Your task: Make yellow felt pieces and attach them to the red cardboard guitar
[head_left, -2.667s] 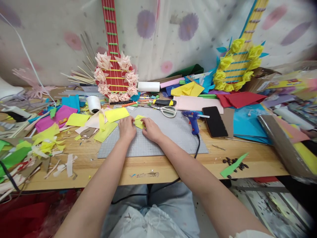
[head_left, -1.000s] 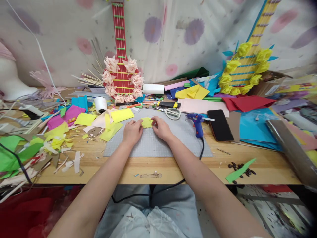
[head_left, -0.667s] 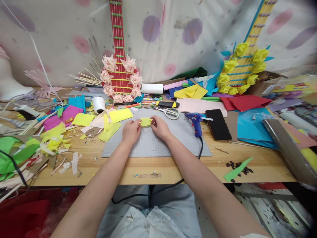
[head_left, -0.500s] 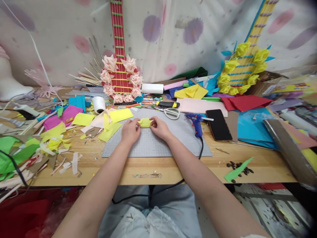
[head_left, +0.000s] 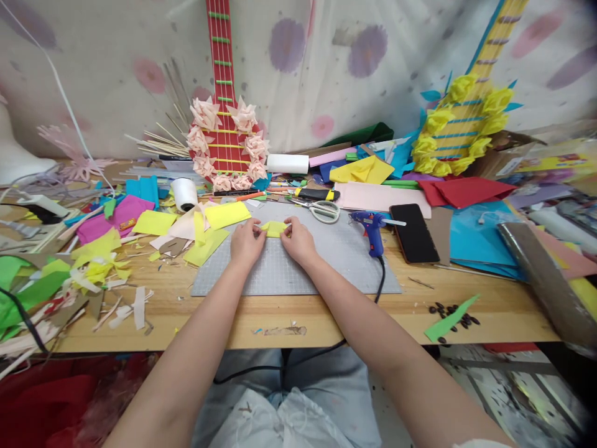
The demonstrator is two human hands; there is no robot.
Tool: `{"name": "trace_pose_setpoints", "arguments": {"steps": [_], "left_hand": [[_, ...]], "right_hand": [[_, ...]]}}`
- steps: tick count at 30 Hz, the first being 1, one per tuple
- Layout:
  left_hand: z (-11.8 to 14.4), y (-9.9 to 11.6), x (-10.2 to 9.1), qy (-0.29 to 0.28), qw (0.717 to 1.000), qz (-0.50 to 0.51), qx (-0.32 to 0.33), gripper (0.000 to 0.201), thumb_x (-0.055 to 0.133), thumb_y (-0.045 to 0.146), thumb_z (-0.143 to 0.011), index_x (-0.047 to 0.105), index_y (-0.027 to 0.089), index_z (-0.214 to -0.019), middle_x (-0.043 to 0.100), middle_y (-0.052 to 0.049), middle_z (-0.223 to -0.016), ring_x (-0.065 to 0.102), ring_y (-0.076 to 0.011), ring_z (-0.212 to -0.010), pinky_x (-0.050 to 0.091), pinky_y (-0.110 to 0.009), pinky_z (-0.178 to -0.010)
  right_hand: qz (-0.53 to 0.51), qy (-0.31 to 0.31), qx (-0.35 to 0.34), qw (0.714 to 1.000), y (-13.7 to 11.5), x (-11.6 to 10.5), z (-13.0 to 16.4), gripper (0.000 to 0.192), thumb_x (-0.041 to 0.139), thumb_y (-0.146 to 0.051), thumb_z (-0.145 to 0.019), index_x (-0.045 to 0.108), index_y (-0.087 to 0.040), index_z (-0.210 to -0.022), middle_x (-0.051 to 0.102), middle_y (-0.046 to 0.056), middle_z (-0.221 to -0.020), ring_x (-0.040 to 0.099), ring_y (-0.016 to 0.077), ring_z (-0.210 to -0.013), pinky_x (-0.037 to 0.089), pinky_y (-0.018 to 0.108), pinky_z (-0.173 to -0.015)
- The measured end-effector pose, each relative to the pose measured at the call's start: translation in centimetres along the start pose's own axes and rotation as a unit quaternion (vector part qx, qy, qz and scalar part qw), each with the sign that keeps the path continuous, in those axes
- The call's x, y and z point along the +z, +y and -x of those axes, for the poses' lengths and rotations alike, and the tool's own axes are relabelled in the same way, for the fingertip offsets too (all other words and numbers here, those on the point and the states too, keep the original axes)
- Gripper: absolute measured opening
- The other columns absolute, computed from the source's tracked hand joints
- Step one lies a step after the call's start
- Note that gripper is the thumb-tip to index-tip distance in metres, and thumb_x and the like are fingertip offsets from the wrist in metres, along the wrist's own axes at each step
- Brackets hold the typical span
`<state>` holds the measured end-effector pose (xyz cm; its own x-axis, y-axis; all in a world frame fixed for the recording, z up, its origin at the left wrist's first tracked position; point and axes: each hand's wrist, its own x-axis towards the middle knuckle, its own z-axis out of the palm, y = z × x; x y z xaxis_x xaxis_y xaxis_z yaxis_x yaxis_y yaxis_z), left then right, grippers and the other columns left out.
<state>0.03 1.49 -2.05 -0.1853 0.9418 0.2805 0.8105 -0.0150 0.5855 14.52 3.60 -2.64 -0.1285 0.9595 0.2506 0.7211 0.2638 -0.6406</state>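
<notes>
A small piece of yellow paper [head_left: 274, 229] is stretched between my hands, over the grey cutting mat [head_left: 275, 274]. My left hand [head_left: 246, 244] pinches its left end, and my right hand [head_left: 298, 241] grips the right end with fingers curled. Just behind lie white-handled scissors [head_left: 325, 212]. To the right on the mat rests a blue hot glue gun [head_left: 373, 231] with a white glue stick in it. More yellow paper pieces [head_left: 228, 216] lie left of my left hand.
A black phone [head_left: 414, 233] and blue sheets [head_left: 480, 239] are at right. Scraps [head_left: 97, 267] cover the left side. A red paper guitar [head_left: 228, 144] and a yellow one [head_left: 454, 134] lean against the back curtain. Dark seeds [head_left: 459, 316] sit near the front edge.
My hands have come slightly closer together, and the yellow paper between them looks a little shorter and bent. The view has shifted slightly; the other things stay put.
</notes>
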Motion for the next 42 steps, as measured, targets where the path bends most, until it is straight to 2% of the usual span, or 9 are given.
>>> {"name": "trace_pose_setpoints", "arguments": {"steps": [6, 14, 23, 27, 33, 38, 42], "left_hand": [[0.0, 0.4, 0.3, 0.015, 0.999, -0.034, 0.006, 0.029, 0.054, 0.025, -0.074, 0.053, 0.021, -0.102, 0.066, -0.002, -0.079, 0.054, -0.0216, -0.09, 0.039, -0.034, -0.078], [0.1, 0.6, 0.3, 0.023, 0.997, -0.065, 0.024, 0.03, 0.053, 0.023, -0.074, 0.053, 0.019, -0.104, 0.066, -0.003, -0.08, 0.052, -0.0241, -0.093, 0.039, -0.035, -0.08], [0.3, 0.7, 0.3, 0.033, 0.996, -0.075, 0.038, 0.023, 0.053, 0.022, -0.074, 0.053, 0.021, -0.098, 0.065, -0.002, -0.078, 0.052, -0.0233, -0.089, 0.039, -0.034, -0.077], [0.3, 0.7, 0.2, 0.01, 0.992, -0.106, 0.061, 0.011, 0.05, 0.023, -0.076, 0.055, 0.022, -0.086, 0.063, -0.003, -0.08, 0.049, -0.0225, -0.086, 0.038, -0.034, -0.074], [0.3, 0.8, 0.2, -0.016, 0.981, -0.16, 0.11, 0.02, 0.043, 0.021, -0.08, 0.062, 0.025, -0.086, 0.059, -0.006, -0.086, 0.044, -0.0231, -0.091, 0.036, -0.034, -0.08], [0.5, 1.3, 0.4, 0.018, 0.982, -0.166, 0.086, 0.016, 0.05, 0.031, -0.077, 0.064, 0.025, -0.083, 0.054, -0.007, -0.091, 0.041, -0.0244, -0.096, 0.034, -0.036, -0.081], [0.4, 1.6, 0.6, 0.031, 0.983, -0.163, 0.072, 0.021, 0.054, 0.042, -0.074, 0.064, 0.024, -0.079, 0.052, -0.008, -0.091, 0.04, -0.0244, -0.095, 0.033, -0.037, -0.082]], "right_hand": [[0.0, 0.009, 0.017, 1.0, -0.5, -0.1, 0.2, 0.028, 0.047, -0.019, -0.077, 0.045, -0.017, -0.105, 0.06, 0.003, -0.077, 0.054, 0.0181, -0.079, 0.04, 0.031, -0.073], [0.076, 0.01, 0.002, 0.997, -0.9, -0.1, 0.3, 0.031, 0.046, -0.017, -0.078, 0.044, -0.013, -0.109, 0.061, 0.009, -0.084, 0.055, 0.0218, -0.083, 0.04, 0.033, -0.075], [0.127, 0.006, -0.007, 0.992, -0.9, 0.2, 0.2, 0.015, 0.045, -0.018, -0.081, 0.048, -0.014, -0.096, 0.06, 0.011, -0.086, 0.054, 0.0224, -0.082, 0.038, 0.033, -0.072], [0.155, -0.017, -0.019, 0.988, -1.0, 0.2, 0.2, 0.012, 0.044, -0.02, -0.083, 0.05, -0.015, -0.093, 0.059, 0.013, -0.091, 0.052, 0.0232, -0.086, 0.037, 0.034, -0.075], [0.216, -0.02, -0.027, 0.976, -1.6, -0.1, 0.6, 0.016, 0.046, -0.022, -0.084, 0.05, -0.015, -0.098, 0.058, 0.011, -0.097, 0.051, 0.0219, -0.089, 0.036, 0.032, -0.075], [0.227, -0.011, -0.02, 0.974, -1.8, -0.1, 0.8, 0.02, 0.046, -0.022, -0.084, 0.048, -0.013, -0.101, 0.058, 0.012, -0.097, 0.051, 0.0216, -0.089, 0.036, 0.032, -0.074], [0.227, -0.002, -0.018, 0.974, -1.8, 0.0, 0.7, 0.021, 0.047, -0.025, -0.083, 0.049, -0.013, -0.1, 0.058, 0.012, -0.096, 0.051, 0.0222, -0.088, 0.036, 0.032, -0.073]]}}
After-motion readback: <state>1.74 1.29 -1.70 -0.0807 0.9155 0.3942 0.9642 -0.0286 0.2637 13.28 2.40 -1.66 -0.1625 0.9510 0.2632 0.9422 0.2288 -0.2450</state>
